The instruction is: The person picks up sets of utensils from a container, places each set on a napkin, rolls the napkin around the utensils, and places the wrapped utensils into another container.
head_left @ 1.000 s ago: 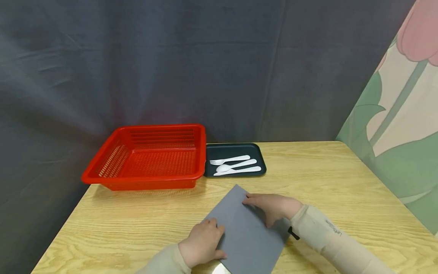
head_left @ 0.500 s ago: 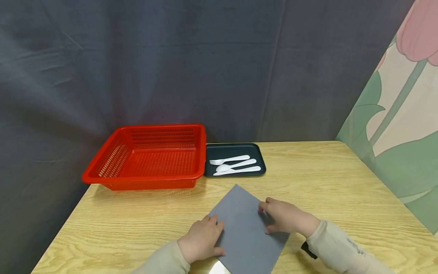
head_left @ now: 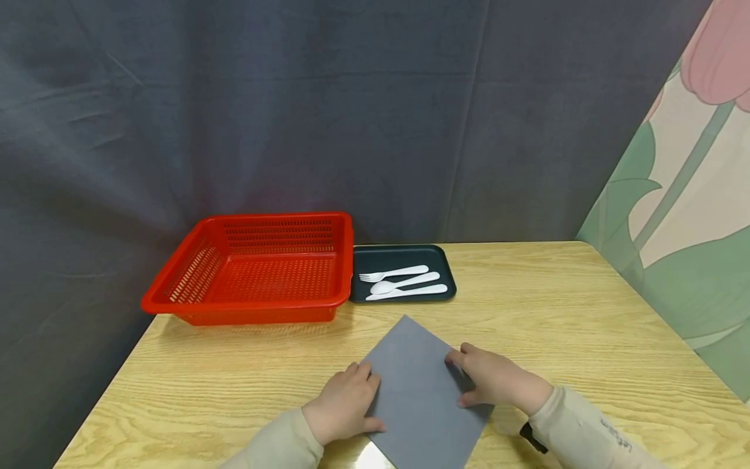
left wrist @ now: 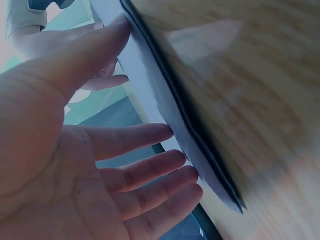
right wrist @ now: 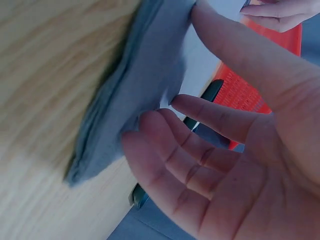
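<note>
Head view put the cloth [head_left: 418, 404] flat on the table [head_left: 556, 312] between the two hands, its far corner pointing toward the tray [head_left: 381, 257]. The left hand [head_left: 342, 404] touched its left side and the right hand [head_left: 498, 378] its right side, so neither was nearer. Both were relaxed rather than clenched: the left's fingers lay fairly straight, tips against the edge, thumb spread apart; the right's were slightly bent, tips against the cloth, with no pinch to be seen. The near corner ran out of frame, so which axis was longer could not be told. Both wrist views showed stacked layers along the edges. Table stretched away left and right of the hands, with a strip of it between far corner and tray. Farther left, the basket [head_left: 246, 306] stood beside the tray, which held a fork [head_left: 404, 271], spoon [head_left: 404, 283] and knife [head_left: 416, 292].
</note>
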